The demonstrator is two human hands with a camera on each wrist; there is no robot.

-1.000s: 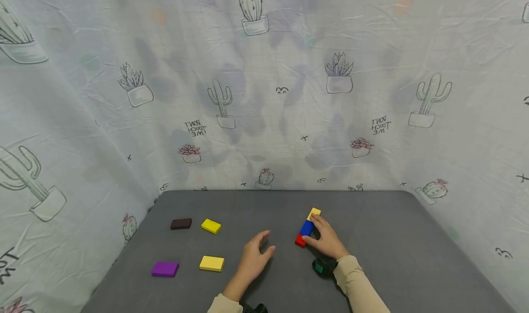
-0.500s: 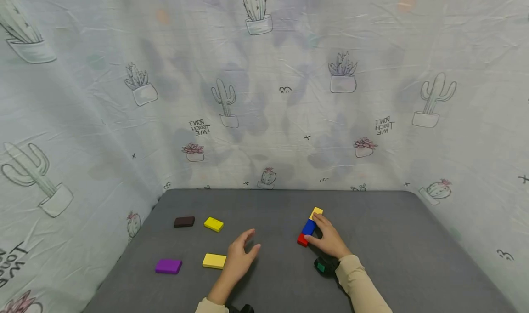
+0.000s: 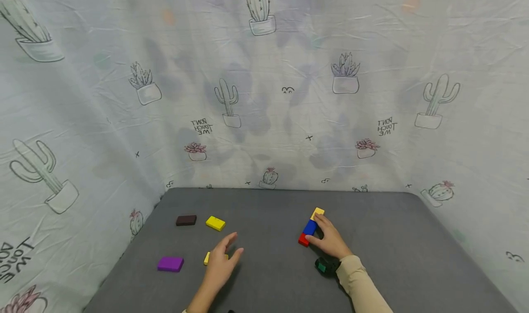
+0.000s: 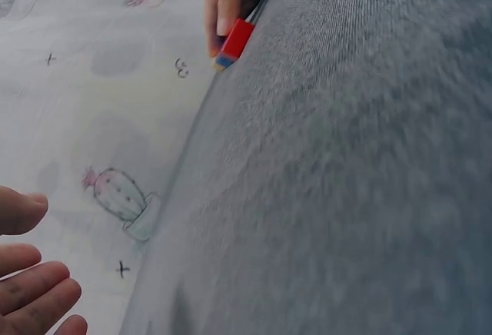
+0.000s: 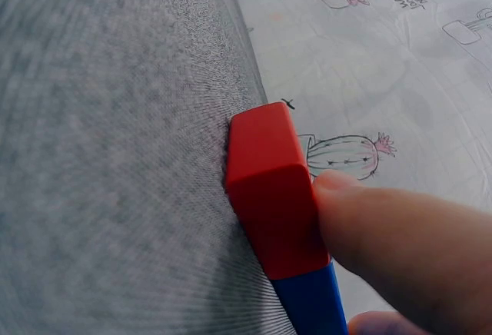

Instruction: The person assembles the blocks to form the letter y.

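Note:
Red point(image 3: 303, 240), blue point(image 3: 309, 228) and yellow point(image 3: 317, 211) blocks lie end to end in a slanted row right of centre. My right hand point(image 3: 332, 240) rests on this row. Its thumb touches the red block and a fingertip reaches the yellow one. The right wrist view shows the thumb point(image 5: 400, 235) against the red block's face. My left hand point(image 3: 220, 268) hovers over the left part of the table, fingers spread and holding nothing. Behind it, a pale yellow block point(image 3: 207, 258) is partly hidden. The left wrist view also shows the spread left fingers point(image 4: 38, 293).
On the left of the grey table point(image 3: 264, 285) lie a dark brown block point(image 3: 186, 220), a bright yellow block point(image 3: 216, 223) and a purple block point(image 3: 170, 264). A curtain point(image 3: 264, 120) printed with cacti hangs behind the table and along its sides.
My left hand has moved left across the table and now partly covers the pale yellow block. The right hand stays on the row. The head view has shifted slightly.

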